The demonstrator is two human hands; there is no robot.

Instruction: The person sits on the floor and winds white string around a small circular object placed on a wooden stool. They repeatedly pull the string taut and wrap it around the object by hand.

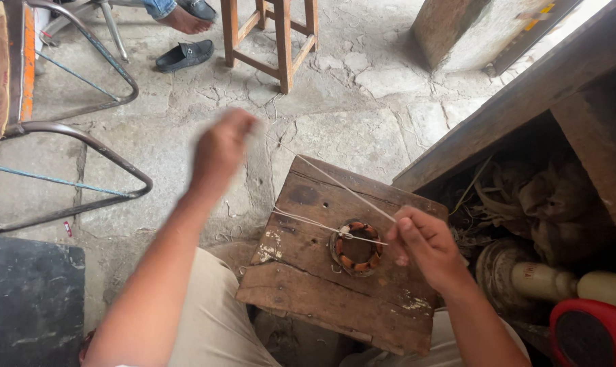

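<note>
- Centre-right of the frame: our right hand [427, 246] is pinched shut on a thin white string [335, 182], fingertips just right of the stator ring.
- Small motor stator [356, 247], a round metal ring with copper-coloured windings, lies flat on a worn wooden board [321, 292] in the lower middle of the frame, across our knees.
- String runs from the right-hand pinch up-left towards our left hand [219, 149]; more strands lie across the top of the ring and over the board's left side.
- Left hand is raised in the upper middle of the frame, motion-blurred. It looks closed on the string's far end, but we can't tell the grip for sure.
- Step in hand, as we judge it: lacing or tying the windings, string being pulled taut through the ring.
- Next move likely calls for steady tension from the left hand while the right keeps its pinch close to the ring, so the loop seats on the coil and doesn't slip off.
- Surroundings: cracked concrete floor [362, 115]; wooden stool legs [280, 41] at top centre; another person's bare foot [184, 20] and a black shoe [185, 54] at upper left; metal frame tubing [83, 143] at left; cluttered wooden shelf [525, 95] at right, with a red object [586, 333] at the lower right corner.
</note>
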